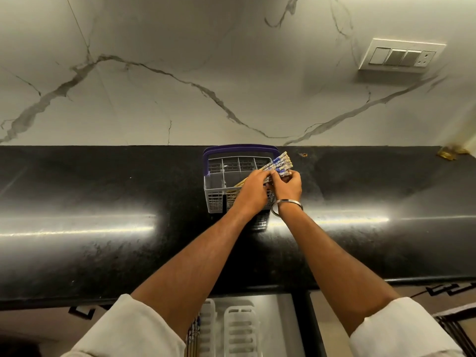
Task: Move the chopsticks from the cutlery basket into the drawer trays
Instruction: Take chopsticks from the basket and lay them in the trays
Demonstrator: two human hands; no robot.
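Landmark is the cutlery basket, grey-white plastic with a purple handle, standing on the black countertop right against the marble wall. Its left and rear compartments look empty. Left hand reaches in over the basket's right front part, fingers curled closed around a bundle of chopsticks. The bundle lies tilted: plain wooden tips down inside the basket's front compartments, blue-and-white patterned ends fanned out above the basket's right rim. Right hand is just right of the left one, touching it, also clamped on the same bundle from the basket's right side; a metal bangle sits on that wrist. Far right of the basket, up on the wall, a switch plate. Below the basket, under the counter edge, an open drawer with white trays; more patterned chopsticks already lie at the trays' left side.
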